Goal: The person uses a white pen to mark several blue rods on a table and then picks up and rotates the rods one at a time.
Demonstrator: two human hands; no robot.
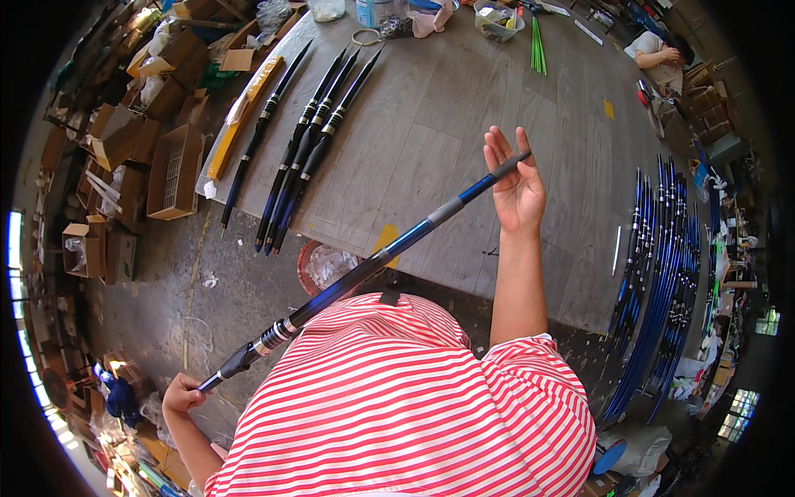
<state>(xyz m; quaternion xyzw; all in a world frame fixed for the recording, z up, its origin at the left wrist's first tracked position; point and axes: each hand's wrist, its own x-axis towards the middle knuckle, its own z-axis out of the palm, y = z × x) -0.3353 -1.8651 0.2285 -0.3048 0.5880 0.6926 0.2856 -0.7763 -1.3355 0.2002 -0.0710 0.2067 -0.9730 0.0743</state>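
Observation:
A dark blue and black fishing rod (397, 246) slants across my front, low at the left and high at the right. My left hand (180, 394) is closed around its butt end, below the black grip and silver rings of the reel seat. The grey-black upper end lies across my right hand (517, 197), which is open over the table with its palm up and fingers stretched out. The rod touches that hand near the thumb and fingers, which are not wrapped around it. Several similar rods (305, 147) lie at the table's left side.
The grey wood-patterned table (431, 166) spans the front. A yellow strip-like bar (244, 116), green sticks (538, 45) and a plastic tub (499, 21) lie on it. Many rods (654, 273) stand bunched at right. A waste basket (308, 273) sits below. Another person (660, 60) is far right; cartons (175, 178) fill the left.

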